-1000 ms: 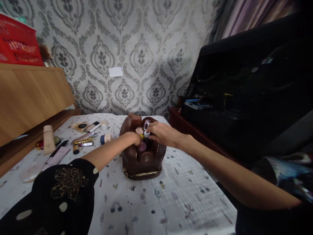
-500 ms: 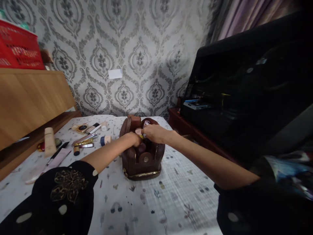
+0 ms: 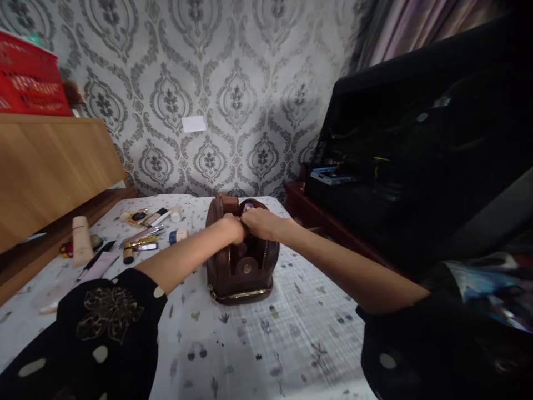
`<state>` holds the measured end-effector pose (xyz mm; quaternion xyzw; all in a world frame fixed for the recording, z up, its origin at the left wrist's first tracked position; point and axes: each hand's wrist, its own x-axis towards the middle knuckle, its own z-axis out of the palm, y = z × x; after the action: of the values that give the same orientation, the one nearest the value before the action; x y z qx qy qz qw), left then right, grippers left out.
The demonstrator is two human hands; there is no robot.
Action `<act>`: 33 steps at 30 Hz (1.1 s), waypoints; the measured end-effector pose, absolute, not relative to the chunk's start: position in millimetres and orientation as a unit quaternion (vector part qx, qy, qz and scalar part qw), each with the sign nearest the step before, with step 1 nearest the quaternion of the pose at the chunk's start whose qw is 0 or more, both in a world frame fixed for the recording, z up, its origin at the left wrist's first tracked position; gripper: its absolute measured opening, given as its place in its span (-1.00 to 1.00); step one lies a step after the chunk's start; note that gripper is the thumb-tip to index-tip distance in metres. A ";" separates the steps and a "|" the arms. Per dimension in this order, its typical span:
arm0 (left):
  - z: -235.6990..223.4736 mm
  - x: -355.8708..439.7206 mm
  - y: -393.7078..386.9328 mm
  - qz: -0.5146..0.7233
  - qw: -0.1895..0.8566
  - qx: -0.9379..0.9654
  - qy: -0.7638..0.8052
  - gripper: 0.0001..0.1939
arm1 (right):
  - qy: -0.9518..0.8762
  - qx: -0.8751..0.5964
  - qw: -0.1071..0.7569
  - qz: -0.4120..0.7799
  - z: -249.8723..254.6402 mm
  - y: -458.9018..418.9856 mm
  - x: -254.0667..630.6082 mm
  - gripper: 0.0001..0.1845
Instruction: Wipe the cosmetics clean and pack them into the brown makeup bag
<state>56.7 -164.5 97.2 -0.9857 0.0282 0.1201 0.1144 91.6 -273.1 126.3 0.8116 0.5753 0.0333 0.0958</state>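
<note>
A brown leather bag stands unzipped on the white patterned cloth, its gold zip hanging at the front. Over its opening my left hand is closed, knuckles up, with the fingertips hidden. Close against it, my right hand is also closed, its fingers bent down toward the inside of the bag. Whatever the two hands grip is covered by them. Behind my right hand a small pale purple item shows within the bag.
Makeup lies on the left: a beige tube, a lilac tube, a gold tube, a blue-and-cream bottle and a compact. A wooden headboard borders the left; a large black panel stands right.
My left hand has risen slightly and come closer to my right hand. The pinkish and yellow item seen between them before is now covered. The view has shifted a little.
</note>
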 end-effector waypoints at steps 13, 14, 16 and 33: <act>152.7 -40.0 -124.3 -0.128 -0.022 -0.991 0.043 -0.67 | 0.571 0.818 0.032 0.067 132.0 -282.3 97.7 -0.79; 148.1 -49.1 -118.8 -0.138 -0.038 -0.989 0.027 -0.67 | 0.569 0.819 0.018 0.078 133.3 -286.1 94.4 -0.78; 133.9 -67.6 -106.4 -0.142 -0.064 -0.988 -0.008 -0.64 | 0.562 0.819 -0.034 0.110 134.1 -296.9 82.0 -0.77; -14.0 -173.7 -28.9 -0.150 -0.093 -0.964 -0.198 -0.49 | 0.583 0.621 -0.419 -0.315 -9.7 -289.3 -59.9 -0.75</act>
<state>-173.7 -28.9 -14.0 -0.9642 -0.1979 -0.1496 -0.0932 -59.9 -289.3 -9.7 0.6205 0.5833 -0.3151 -0.4189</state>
